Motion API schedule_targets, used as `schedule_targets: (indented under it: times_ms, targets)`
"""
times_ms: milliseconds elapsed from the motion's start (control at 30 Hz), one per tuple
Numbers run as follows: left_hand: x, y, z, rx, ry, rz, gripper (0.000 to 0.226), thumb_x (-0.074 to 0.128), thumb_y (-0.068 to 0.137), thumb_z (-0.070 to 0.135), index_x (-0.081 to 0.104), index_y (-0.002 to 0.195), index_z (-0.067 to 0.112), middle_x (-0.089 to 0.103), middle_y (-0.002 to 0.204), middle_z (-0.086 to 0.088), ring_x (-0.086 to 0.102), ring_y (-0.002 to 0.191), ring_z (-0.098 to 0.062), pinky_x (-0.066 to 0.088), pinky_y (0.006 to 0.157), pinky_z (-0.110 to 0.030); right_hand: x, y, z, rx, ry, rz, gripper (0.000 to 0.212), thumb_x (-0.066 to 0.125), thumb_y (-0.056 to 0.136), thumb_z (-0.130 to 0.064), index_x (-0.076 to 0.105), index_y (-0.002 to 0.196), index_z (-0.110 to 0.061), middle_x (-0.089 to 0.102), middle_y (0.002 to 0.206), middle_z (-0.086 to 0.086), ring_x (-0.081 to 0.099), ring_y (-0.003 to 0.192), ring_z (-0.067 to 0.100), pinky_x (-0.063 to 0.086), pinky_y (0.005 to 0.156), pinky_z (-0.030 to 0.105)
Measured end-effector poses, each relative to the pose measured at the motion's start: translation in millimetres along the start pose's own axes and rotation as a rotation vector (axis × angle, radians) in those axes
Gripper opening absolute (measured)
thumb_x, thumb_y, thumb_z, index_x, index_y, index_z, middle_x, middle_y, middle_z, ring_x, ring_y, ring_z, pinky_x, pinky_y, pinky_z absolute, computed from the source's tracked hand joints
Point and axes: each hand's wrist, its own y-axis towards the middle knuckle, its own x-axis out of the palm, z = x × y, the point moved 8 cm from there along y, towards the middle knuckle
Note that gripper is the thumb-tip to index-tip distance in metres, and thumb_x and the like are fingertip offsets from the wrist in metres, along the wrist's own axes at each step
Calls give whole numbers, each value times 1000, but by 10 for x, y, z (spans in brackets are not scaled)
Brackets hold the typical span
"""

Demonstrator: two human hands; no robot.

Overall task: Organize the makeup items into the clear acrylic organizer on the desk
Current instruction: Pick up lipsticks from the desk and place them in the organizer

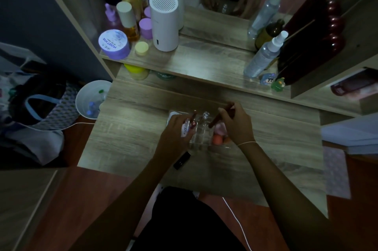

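the desk [143,107] is wood-grain, dimly lit, and the clear acrylic organizer [199,134] sits near its middle, between both hands. the organizer looks partly filled: pink and orange sponges [218,137] sit in its right compartment, a white tube [185,130] with lettering stands or leans at its left side, and a small clear bottle [205,116] rises from the middle. exactly which slot each one occupies is hard to tell through the clear walls.

the left hand [177,130] rests on the organizer's left side, its grip closed around a slim dark red stick [193,118] that tilts up and away from the person. the right hand [235,122] pinches a longer dark red pencil [222,114]; its long axis runs diagonally, upper end pointing up and right past the fingers, lower end aimed down and left into the organizer next to the sponges.

by my reading the job is well under way but not finished: the two sticks are not yet released, and a small black tube [182,160] lies on the desk just in front of the organizer, angled up and right, not yet put away.
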Motion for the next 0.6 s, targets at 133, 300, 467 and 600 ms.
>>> schedule_targets:
  times_ms: [133, 300, 467, 600]
  targets:
    - [-215, -171, 129, 151, 71, 174, 27, 65, 82, 23, 56, 102, 7, 65, 98, -15, 49, 84, -1, 46, 79, -6, -48, -4, -36, -16, 54, -17, 34, 51, 95, -19, 43, 128, -21, 61, 95, 2, 62, 81, 19, 50, 72, 34]
    - [91, -519, -12, 375, 395, 32, 31, 69, 80, 16, 64, 107, 2, 67, 107, -19, 61, 101, -31, 52, 88, -46, -31, 4, 78, 104, 62, -122, 23, 40, 94, -11, 61, 102, -13, 59, 83, 0, 56, 79, 23, 48, 76, 41]
    - [319, -708, -93, 439, 437, -154, 42, 49, 87, 26, 58, 121, 2, 61, 126, -19, 53, 121, -36, 42, 99, -59, -89, -15, 92, 104, -2, -230, 39, 62, 85, -13, 50, 122, -18, 64, 102, 7, 60, 91, 24, 49, 82, 37]
    - [455, -766, -177, 426, 532, -259, 50, 43, 89, 32, 51, 130, 5, 53, 137, -17, 44, 131, -35, 37, 105, -59, -202, -11, 43, 13, -109, -115, 19, 74, 75, -14, 57, 82, -21, 62, 77, -2, 57, 73, 16, 37, 57, 22]
